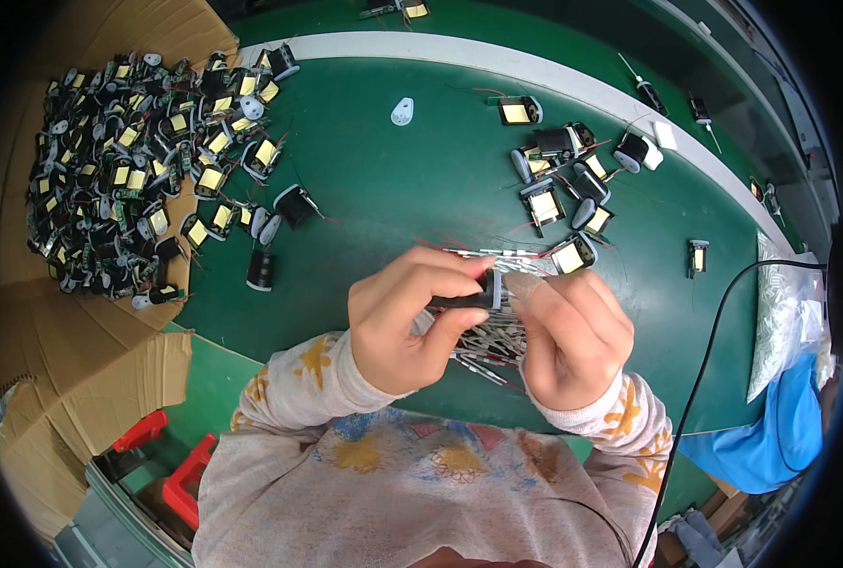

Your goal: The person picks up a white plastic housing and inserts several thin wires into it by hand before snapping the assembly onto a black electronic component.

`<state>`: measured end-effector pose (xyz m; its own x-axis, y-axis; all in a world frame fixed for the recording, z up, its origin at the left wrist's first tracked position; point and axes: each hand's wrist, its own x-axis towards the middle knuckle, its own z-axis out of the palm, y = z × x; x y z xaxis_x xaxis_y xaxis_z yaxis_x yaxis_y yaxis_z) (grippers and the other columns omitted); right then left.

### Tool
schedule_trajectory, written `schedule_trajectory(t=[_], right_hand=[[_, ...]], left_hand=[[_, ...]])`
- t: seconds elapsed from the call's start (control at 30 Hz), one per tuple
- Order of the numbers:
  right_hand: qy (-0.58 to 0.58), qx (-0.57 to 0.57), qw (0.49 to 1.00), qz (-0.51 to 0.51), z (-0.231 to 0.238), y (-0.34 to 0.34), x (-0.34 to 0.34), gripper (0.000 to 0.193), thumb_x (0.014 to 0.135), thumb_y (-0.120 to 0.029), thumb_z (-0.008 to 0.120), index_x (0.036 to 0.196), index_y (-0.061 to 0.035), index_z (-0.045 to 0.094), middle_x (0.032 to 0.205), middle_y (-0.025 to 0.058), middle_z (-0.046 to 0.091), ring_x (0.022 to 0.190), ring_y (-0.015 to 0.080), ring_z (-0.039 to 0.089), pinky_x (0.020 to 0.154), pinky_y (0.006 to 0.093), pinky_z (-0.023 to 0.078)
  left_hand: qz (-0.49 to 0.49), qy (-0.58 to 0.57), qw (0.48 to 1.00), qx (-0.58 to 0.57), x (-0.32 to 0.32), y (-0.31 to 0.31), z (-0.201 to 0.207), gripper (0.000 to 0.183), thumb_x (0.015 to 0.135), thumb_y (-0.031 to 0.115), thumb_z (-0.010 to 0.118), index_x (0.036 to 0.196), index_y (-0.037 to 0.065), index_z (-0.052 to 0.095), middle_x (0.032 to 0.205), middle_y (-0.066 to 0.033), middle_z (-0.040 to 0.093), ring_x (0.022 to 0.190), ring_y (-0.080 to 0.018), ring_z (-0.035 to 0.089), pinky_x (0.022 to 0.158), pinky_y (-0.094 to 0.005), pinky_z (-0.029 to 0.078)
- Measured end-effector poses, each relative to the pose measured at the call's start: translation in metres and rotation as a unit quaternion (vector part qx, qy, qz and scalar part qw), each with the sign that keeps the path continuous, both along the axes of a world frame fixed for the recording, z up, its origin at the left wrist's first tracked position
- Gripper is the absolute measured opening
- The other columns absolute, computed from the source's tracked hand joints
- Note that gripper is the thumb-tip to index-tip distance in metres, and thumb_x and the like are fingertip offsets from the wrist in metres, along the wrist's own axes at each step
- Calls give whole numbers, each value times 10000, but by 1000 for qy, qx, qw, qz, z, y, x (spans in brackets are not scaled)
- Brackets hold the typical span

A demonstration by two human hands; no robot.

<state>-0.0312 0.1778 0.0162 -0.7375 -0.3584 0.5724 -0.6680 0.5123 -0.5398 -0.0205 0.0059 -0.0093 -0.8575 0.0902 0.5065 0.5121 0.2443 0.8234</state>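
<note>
My left hand (412,317) grips a black housing with a grey rim (474,295) between thumb and fingers, over the middle of the bench. Against its grey end, my right hand (578,331) has its fingertips pinched together; what they hold, if anything, is hidden. Under and between both hands lies a heap of thin silvery parts with red leads (492,336). Just beyond my right fingers sits a black unit with a yellow pad and grey cap (573,254).
A cardboard box (109,331) full of similar black units (123,170) stands at left. More units (573,170) lie at far right, a loose grey cap (403,112) at the back. A black cable (715,331), a plastic bag (772,322) and blue cloth (772,431) are at right.
</note>
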Motion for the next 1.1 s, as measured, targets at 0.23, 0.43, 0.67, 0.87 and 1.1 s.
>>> schedule_trajectory(t=[0.23, 0.43, 0.67, 0.87, 1.1], right_hand=[[-329, -23, 941, 77, 19, 8, -44, 77, 829, -73, 605, 831, -10, 649, 723, 131, 642, 649, 264, 630, 574, 308, 483], [-353, -44, 932, 65, 7, -10, -51, 112, 851, -73, 588, 857, 11, 661, 650, 108, 645, 560, 189, 632, 535, 274, 483], [-370, -99, 923, 26, -10, 10, -120, 175, 880, -153, 590, 904, 2, 667, 670, 32, 646, 546, 78, 539, 504, 211, 437], [-393, -252, 863, -193, -72, 56, -280, 273, 842, -249, 666, 1033, -54, 649, 812, 47, 674, 655, 75, 546, 561, 228, 477], [-281, -92, 901, -319, -81, 114, -293, 533, 781, -318, 730, 1264, -194, 542, 1282, 120, 520, 952, 230, 567, 713, 320, 521]], left_hand=[[-75, -208, 968, 116, -19, -14, -6, 152, 832, 48, 637, 938, -34, 567, 925, -112, 657, 833, -120, 619, 745, -261, 498], [-54, -224, 944, 237, -22, -16, -10, 150, 842, 18, 616, 965, -41, 555, 946, -88, 628, 864, -109, 589, 776, -256, 490], [164, -18, 957, -240, -51, -67, -9, 435, 747, 212, 731, 1086, 31, 526, 919, -78, 636, 832, -248, 582, 748, -324, 445], [360, -33, 727, -584, -38, -134, -22, 391, 732, 455, 669, 827, 76, 647, 749, -17, 529, 753, -214, 493, 623, -346, 359], [327, -16, 710, -623, -45, -120, -31, 484, 681, 532, 653, 843, 77, 615, 888, -22, 541, 896, -227, 483, 682, -357, 347]])
